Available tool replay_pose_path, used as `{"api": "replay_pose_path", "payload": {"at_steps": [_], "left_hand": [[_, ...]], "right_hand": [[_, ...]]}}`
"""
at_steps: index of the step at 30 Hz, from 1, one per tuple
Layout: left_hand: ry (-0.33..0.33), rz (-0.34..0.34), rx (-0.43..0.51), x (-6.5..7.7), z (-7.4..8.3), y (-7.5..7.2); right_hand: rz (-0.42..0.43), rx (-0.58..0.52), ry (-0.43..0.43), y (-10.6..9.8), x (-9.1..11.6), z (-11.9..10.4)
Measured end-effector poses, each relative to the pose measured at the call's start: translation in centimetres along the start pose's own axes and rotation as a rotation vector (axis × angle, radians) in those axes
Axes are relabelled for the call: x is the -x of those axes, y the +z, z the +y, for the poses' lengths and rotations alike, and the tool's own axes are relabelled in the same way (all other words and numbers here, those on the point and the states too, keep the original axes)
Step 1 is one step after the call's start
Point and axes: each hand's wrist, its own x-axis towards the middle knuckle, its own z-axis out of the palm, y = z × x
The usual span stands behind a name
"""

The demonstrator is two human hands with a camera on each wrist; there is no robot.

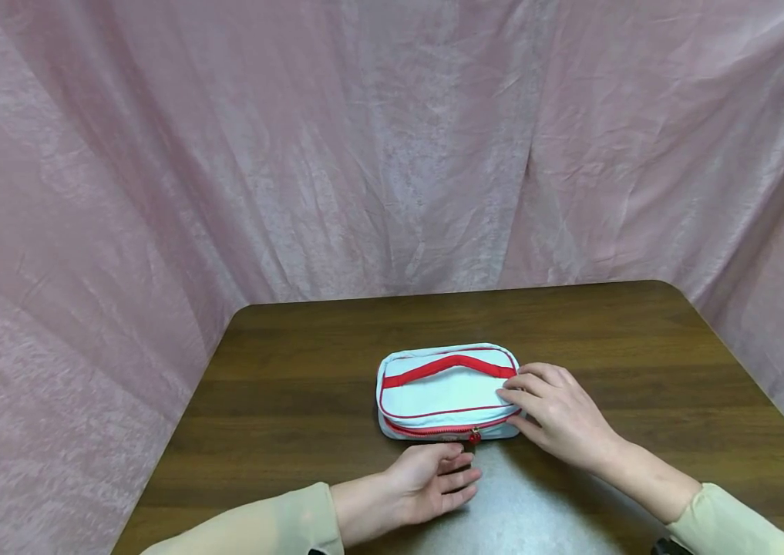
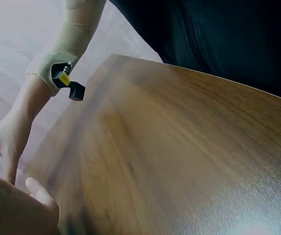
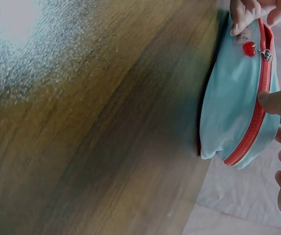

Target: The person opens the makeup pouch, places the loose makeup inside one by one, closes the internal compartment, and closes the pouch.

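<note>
A white zip pouch (image 1: 443, 389) with red piping and a red strap handle lies on the wooden table. Along its front runs a red zipper (image 3: 250, 134), parted on the left of its slider and closed on the right. From the slider hangs a red charm (image 1: 475, 437). My right hand (image 1: 561, 416) holds the pouch's right front corner, thumb at the zipper and fingertips on the top. Just before the front side is my left hand (image 1: 429, 482), palm inward and fingers loosely bent, close to the charm. The pouch's inside is hidden.
The brown table (image 1: 294, 424) has rounded far corners and a bright glare patch near the front. Pink curtains (image 1: 392, 154) hang behind it and at both sides. In the left wrist view a small black device (image 2: 67, 81) sits at the right sleeve cuff.
</note>
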Motion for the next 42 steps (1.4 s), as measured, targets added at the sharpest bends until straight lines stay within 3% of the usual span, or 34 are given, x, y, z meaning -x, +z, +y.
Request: {"api": "replay_pose_path", "payload": {"at_steps": [7,14,25,34,42], "left_hand": [[0.026,0.007,0.085,-0.9,-0.6,1.3],[0.052,0.019,0.103,-1.5,-1.3,2.1],[0.056,0.043,0.083,-1.8,-1.4,2.2],[0.109,-0.025,0.156,-2.0,-1.1,2.2],[0.103,-0.016,0.152,-1.9,-0.8,2.3]], "right_hand": [[-0.010,-0.016,0.012,0.0,0.0,-0.1],[0.002,-0.023,0.006,0.3,-0.1,-0.2],[0.015,-0.019,0.008,0.4,0.0,-0.2],[0.027,-0.019,0.005,0.5,0.1,-0.1],[0.033,-0.018,0.011,0.4,0.1,-0.1]]}}
